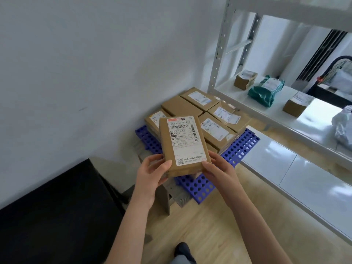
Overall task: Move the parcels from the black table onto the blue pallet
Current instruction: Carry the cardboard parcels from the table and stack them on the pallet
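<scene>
Head view: several brown parcels are already stacked on the blue pallet, packed close together against the wall, with what seems to be a lower layer beneath them. One more parcel is held in the air above the near part of the pallet, in front of the stack and touching neither. It is tilted up so that its white label is turned toward the camera. The task is therefore judged to be well along, with this parcel yet to be set down. Only part of the black desk is shown at lower left, so it cannot be told whether more parcels wait there.

The parcel is gripped at its near end from both sides. The left hand is curled round the lower left corner, with the thumb laid on the front face and the fingers hidden behind. The right hand is closed on the lower right corner in the same way, the thumb pressed at the edge of the label. Both forearms are stretched forward from the bottom of the frame and brought together at the parcel.
</scene>
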`<state>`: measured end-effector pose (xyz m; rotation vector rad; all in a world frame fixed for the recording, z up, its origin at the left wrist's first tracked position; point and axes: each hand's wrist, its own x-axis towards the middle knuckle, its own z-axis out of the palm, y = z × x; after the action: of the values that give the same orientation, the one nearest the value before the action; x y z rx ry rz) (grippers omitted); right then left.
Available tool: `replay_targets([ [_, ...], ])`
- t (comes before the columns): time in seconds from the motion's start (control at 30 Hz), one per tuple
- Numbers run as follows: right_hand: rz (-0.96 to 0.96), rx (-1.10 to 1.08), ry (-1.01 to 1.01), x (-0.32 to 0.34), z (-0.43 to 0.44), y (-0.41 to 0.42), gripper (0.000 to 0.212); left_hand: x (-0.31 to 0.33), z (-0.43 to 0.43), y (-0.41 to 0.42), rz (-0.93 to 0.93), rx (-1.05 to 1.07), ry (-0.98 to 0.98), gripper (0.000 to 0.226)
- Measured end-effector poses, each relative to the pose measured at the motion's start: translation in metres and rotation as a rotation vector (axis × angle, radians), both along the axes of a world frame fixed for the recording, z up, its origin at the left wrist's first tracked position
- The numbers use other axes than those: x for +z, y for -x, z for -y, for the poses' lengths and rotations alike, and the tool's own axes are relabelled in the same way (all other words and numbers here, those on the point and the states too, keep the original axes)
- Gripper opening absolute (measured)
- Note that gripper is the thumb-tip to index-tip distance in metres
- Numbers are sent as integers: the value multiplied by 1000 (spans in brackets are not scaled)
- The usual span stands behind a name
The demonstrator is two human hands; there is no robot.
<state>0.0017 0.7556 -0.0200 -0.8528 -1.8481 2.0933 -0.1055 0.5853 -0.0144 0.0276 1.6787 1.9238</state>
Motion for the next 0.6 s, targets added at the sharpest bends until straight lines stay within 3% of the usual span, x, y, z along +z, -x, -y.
replay_targets([
  [0.13,20,3,-33,6,-40,25,47,-1,-42,31,18,3,3,58],
  [0.3,16,30,-70,7,-71,56,31,-1,-68,63,26,-22,16,68],
  [0.6,58,136,-36,-1,-116,119,28,-7,-96,98,72,77,15,69],
])
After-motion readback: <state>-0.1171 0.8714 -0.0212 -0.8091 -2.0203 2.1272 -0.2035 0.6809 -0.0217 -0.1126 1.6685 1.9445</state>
